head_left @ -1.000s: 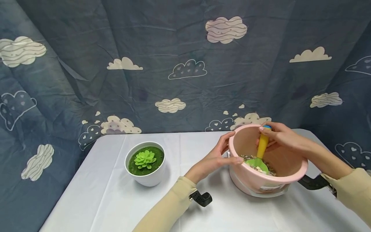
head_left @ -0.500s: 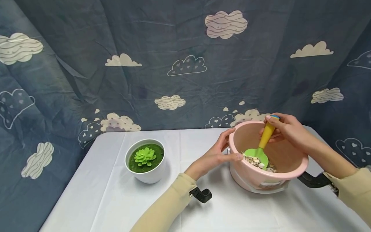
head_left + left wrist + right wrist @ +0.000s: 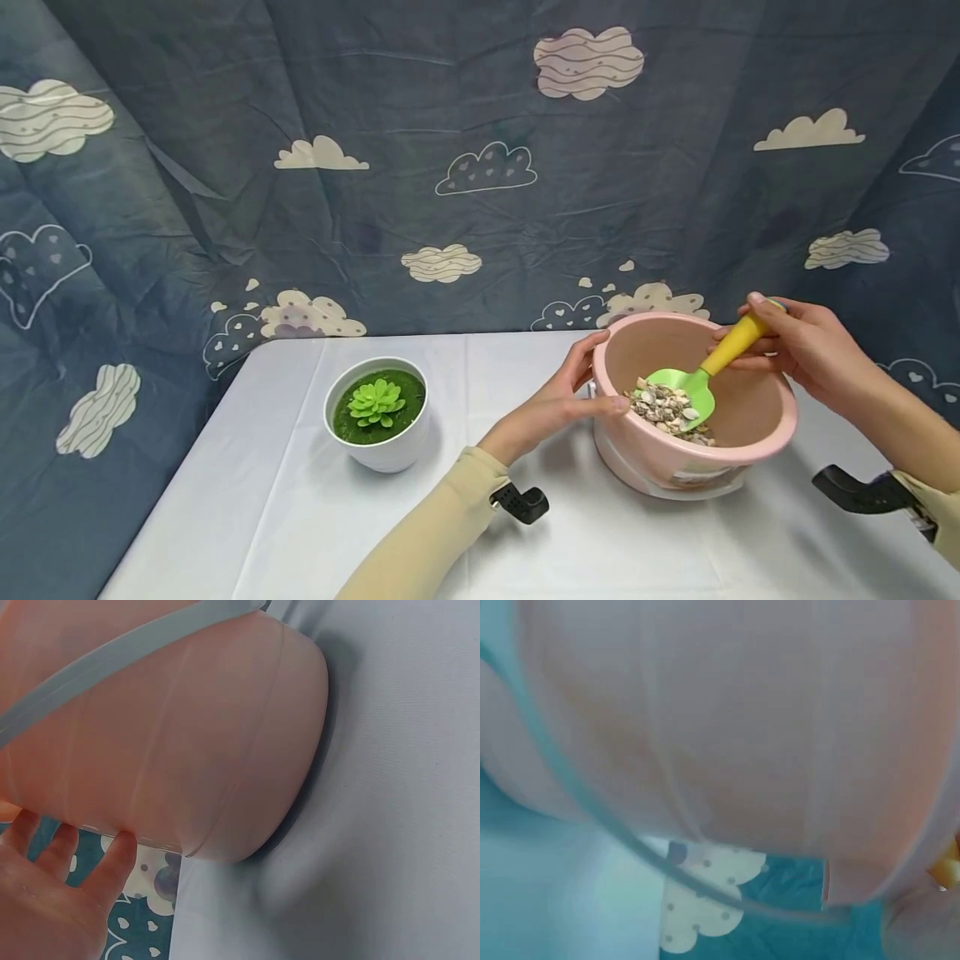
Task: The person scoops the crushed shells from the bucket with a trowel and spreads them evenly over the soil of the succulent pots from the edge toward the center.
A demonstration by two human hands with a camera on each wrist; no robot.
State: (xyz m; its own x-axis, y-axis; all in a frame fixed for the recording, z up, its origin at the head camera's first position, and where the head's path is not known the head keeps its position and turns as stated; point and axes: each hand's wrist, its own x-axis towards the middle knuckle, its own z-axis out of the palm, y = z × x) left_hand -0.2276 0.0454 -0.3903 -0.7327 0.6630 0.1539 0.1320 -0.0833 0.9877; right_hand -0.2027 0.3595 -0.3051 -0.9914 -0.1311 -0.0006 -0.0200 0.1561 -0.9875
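Note:
A pink bucket (image 3: 693, 475) stands on the right of the table with small mottled shells or pebbles (image 3: 663, 408) inside. My right hand (image 3: 813, 354) pinches the yellow handle of a toy shovel (image 3: 697, 392), whose green blade rests in the pebbles. The shovel leans toward the right rim. My left hand (image 3: 551, 412) is spread against the bucket's left side, its thumb lying on the rim. In the left wrist view its fingers (image 3: 112, 866) touch the outer wall. The right wrist view shows mostly the bucket's wall (image 3: 735, 735).
A white pot (image 3: 378, 454) with a green succulent (image 3: 377, 403) stands on the left of the white-covered table (image 3: 300, 533). A pale bucket handle (image 3: 127, 656) hangs along the bucket's side. Behind the table hangs a dark cloth (image 3: 375, 92) with cloud patterns.
My right hand has moved right and tipped the shovel's handle from near upright to slanted rightward. More pebbles show around the blade. The left hand has stayed on the bucket.

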